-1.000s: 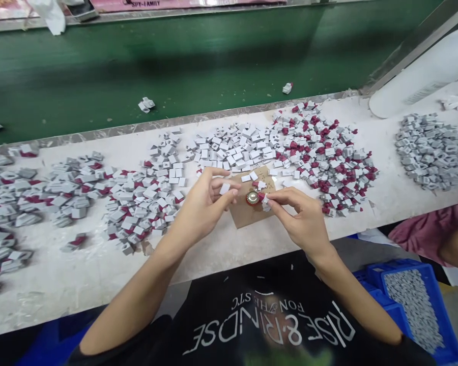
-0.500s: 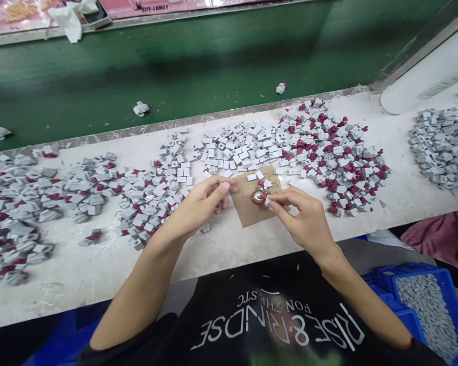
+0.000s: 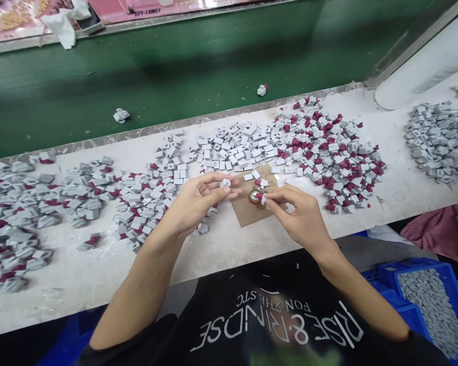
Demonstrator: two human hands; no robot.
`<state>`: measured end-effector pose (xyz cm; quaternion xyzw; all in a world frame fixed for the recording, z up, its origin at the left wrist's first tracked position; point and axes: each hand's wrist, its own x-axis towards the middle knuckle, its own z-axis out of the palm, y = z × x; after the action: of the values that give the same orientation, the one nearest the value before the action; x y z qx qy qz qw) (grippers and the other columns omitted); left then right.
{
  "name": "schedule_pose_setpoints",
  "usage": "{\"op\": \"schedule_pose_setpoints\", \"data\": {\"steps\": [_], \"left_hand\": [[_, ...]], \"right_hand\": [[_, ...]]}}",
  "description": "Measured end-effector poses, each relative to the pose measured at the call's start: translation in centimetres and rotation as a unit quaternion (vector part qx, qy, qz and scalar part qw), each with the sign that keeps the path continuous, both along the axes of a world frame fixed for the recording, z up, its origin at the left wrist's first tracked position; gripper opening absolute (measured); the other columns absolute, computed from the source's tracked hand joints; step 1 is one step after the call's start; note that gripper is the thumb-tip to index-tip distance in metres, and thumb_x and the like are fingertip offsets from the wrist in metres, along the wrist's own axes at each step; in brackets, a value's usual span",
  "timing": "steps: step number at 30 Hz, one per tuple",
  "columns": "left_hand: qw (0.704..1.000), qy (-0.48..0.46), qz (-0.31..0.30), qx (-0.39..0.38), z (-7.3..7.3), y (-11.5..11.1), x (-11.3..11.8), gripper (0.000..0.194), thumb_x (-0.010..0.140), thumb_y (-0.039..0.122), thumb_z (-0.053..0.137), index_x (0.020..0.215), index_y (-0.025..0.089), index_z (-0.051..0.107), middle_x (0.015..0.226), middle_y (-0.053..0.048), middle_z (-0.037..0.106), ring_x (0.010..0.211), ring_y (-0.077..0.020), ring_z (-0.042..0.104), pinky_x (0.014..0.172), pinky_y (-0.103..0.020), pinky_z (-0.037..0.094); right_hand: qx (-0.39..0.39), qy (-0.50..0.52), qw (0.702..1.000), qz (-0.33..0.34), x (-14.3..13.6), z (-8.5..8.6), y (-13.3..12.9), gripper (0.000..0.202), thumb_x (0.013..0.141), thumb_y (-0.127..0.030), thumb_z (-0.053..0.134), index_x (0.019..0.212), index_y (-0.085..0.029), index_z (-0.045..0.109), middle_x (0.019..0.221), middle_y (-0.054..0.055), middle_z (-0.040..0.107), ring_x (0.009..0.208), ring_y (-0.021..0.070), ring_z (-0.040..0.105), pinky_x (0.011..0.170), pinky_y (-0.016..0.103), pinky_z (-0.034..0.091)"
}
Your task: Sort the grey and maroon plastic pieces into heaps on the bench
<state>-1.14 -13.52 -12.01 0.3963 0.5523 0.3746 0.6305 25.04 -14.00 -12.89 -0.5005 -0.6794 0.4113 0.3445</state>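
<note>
While pinching a maroon-and-grey piece (image 3: pixel 263 200) in the right hand (image 3: pixel 303 211) over a round metal part (image 3: pixel 253 197), now also showing a small grey block (image 3: pixel 225 183) in the left hand (image 3: pixel 198 199), out of sight there half a second ago; so occupying both hands with a piece each. Holding the hands apart, and not being able to tell whether touching the round metal part or only overlapping it. Working over a brown board (image 3: pixel 248 217) between the hands, laid on the pale desk (image 3: pixel 229 246) and carrying also loose grey blocks (image 3: pixel 248 177) and a maroon-tipped piece (image 3: pixel 264 183). Just beyond the hands, facing an all-grey heap (image 3: pixel 238 147); beside the left hand, having a mixed heap (image 3: pixel 143 203); beyond the right hand, having a second mixed heap (image 3: pixel 336 152). Below and well to the right of the right hand, seeing a blue crate (image 3: pixel 455 292) holding many grey pieces (image 3: pixel 429 305); nearer that hand, seeing another blue crate (image 3: pixel 407 311), without making out any contents. Beyond the heaps, looking across to a green strip (image 3: pixel 183 56) carrying scattered loose pieces (image 3: pixel 121 115).
</note>
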Motion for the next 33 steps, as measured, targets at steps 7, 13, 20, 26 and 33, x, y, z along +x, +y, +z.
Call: {"op": "schedule_pose_setpoints", "data": {"steps": [7, 13, 20, 26, 33], "left_hand": [[0.998, 0.054, -0.028, 0.009, 0.3, 0.1, 0.1, 0.028, 0.098, 0.046, 0.088, 0.114, 0.023, 0.088, 0.126, -0.015, 0.087, 0.116, -0.0314, 0.086, 0.108, -0.047, 0.069], [0.991, 0.121, -0.011, 0.057, 0.9, 1.2, 1.4, 0.019, 0.094, 0.034, 0.086, 0.109, 0.023, 0.087, 0.123, -0.011, 0.087, 0.114, -0.0289, 0.082, 0.103, -0.045, 0.069], [0.998, -0.04, 0.038, 0.029, 1.4, 3.0, 4.4, 0.028, 0.083, 0.028, 0.09, 0.107, 0.018, 0.08, 0.107, -0.009, 0.086, 0.089, -0.0225, 0.084, 0.096, -0.043, 0.073], [0.988, -0.14, 0.06, -0.005, 1.1, 3.9, 5.7, 0.037, 0.075, 0.026, 0.103, 0.103, 0.016, 0.081, 0.095, -0.006, 0.086, 0.089, -0.0222, 0.086, 0.097, -0.038, 0.073], [0.983, -0.178, 0.054, -0.015, 0.8, 3.9, 5.4, 0.042, 0.074, 0.035, 0.11, 0.105, 0.017, 0.087, 0.097, -0.007, 0.088, 0.09, -0.0216, 0.087, 0.1, -0.036, 0.072]], "right_hand": [[-0.04, 0.053, 0.997, -0.039, 0.2, 0.1, 0.2, 0.01, 0.102, -0.033, 0.082, 0.101, -0.027, 0.089, 0.101, 0.006, 0.088, 0.093, 0.0251, 0.083, 0.082, 0.04, 0.072], [-0.127, 0.188, 0.971, -0.074, 0.5, -0.2, 1.6, 0.022, 0.093, -0.047, 0.094, 0.099, -0.027, 0.09, 0.096, 0.005, 0.088, 0.084, 0.0257, 0.086, 0.081, 0.043, 0.076], [-0.129, 0.261, 0.952, -0.097, -0.2, -0.6, 2.6, 0.029, 0.092, -0.054, 0.093, 0.104, -0.028, 0.087, 0.113, 0.007, 0.088, 0.109, 0.0291, 0.085, 0.098, 0.05, 0.075], [-0.064, 0.256, 0.958, -0.109, -0.8, -0.2, 2.9, 0.015, 0.1, -0.043, 0.088, 0.108, -0.03, 0.088, 0.113, 0.004, 0.088, 0.104, 0.0247, 0.085, 0.094, 0.042, 0.073], [-0.097, 0.304, 0.939, -0.127, -1.0, -0.5, 3.4, 0.018, 0.091, -0.042, 0.097, 0.103, -0.03, 0.091, 0.109, 0.003, 0.089, 0.105, 0.024, 0.085, 0.095, 0.04, 0.072]]}}
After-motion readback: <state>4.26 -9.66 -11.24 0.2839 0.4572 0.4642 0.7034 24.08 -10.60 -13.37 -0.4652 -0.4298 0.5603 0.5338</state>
